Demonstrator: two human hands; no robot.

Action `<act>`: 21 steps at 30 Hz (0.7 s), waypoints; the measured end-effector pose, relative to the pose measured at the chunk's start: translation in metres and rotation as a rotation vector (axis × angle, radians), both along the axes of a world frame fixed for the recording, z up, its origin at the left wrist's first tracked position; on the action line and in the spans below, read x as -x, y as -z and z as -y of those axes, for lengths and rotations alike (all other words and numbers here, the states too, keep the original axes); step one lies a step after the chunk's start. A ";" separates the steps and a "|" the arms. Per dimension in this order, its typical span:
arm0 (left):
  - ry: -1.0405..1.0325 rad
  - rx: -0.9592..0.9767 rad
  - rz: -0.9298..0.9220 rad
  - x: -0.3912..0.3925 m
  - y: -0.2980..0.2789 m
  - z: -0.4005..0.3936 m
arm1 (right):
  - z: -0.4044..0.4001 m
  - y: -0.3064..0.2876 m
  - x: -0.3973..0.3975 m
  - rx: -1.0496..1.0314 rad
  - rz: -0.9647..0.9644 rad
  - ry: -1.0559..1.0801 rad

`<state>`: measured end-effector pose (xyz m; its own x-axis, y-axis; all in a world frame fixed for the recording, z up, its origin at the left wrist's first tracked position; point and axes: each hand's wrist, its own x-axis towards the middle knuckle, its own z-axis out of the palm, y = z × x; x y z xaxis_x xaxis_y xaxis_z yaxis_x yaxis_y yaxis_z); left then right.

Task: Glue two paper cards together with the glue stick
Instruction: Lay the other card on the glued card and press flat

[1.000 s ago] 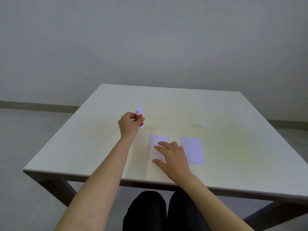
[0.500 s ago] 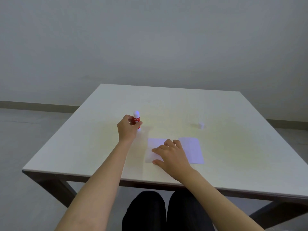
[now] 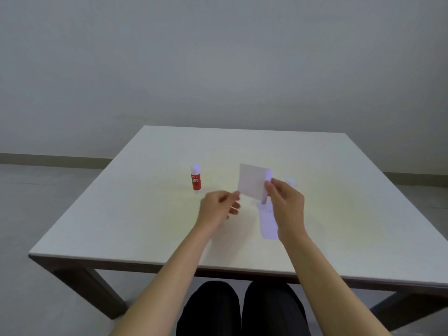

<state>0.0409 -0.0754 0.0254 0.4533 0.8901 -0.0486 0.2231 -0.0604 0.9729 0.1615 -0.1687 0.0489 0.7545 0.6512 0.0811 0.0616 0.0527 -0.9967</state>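
Note:
A red glue stick (image 3: 196, 178) with a white tip stands upright on the white table (image 3: 135, 214), with no hand on it. My right hand (image 3: 287, 204) pinches the right edge of a white paper card (image 3: 252, 181) and holds it up off the table, tilted toward me. My left hand (image 3: 219, 207), fingers curled, meets the card's lower left corner. The second paper card (image 3: 268, 223) lies flat on the table under my right hand, partly hidden by the wrist.
A small white cap (image 3: 291, 183) sits on the table just behind my right hand. The table's near edge (image 3: 242, 269) runs above my knees. A grey wall and the floor lie beyond the table.
My left hand has let go of the glue stick, which now stands alone, and has moved right to the card. My right hand has lifted one card off the table.

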 end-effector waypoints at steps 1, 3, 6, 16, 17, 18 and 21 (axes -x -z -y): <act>0.085 0.128 -0.010 -0.006 -0.001 0.008 | 0.001 -0.002 -0.003 -0.038 -0.163 0.004; 0.143 0.284 0.065 -0.020 -0.001 0.020 | 0.006 -0.002 -0.008 -0.099 -0.360 -0.001; 0.058 0.320 0.219 -0.035 -0.005 0.028 | 0.014 -0.001 -0.011 -0.157 -0.484 -0.015; 0.007 0.044 0.098 -0.046 -0.019 0.015 | 0.048 -0.001 -0.058 0.167 -0.057 -0.131; 0.009 0.036 0.094 -0.048 -0.020 0.015 | 0.049 -0.001 -0.061 0.189 -0.052 -0.152; 0.015 0.024 0.087 -0.050 -0.019 0.015 | 0.051 -0.002 -0.064 0.206 -0.058 -0.178; 0.039 -0.017 0.043 -0.054 -0.014 0.020 | 0.054 -0.001 -0.074 0.243 -0.094 -0.228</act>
<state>0.0947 -0.0952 0.0389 0.4890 0.8722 -0.0129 0.1779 -0.0852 0.9804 0.2351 -0.2231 0.0497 0.5840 0.7958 -0.1599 -0.0175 -0.1846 -0.9827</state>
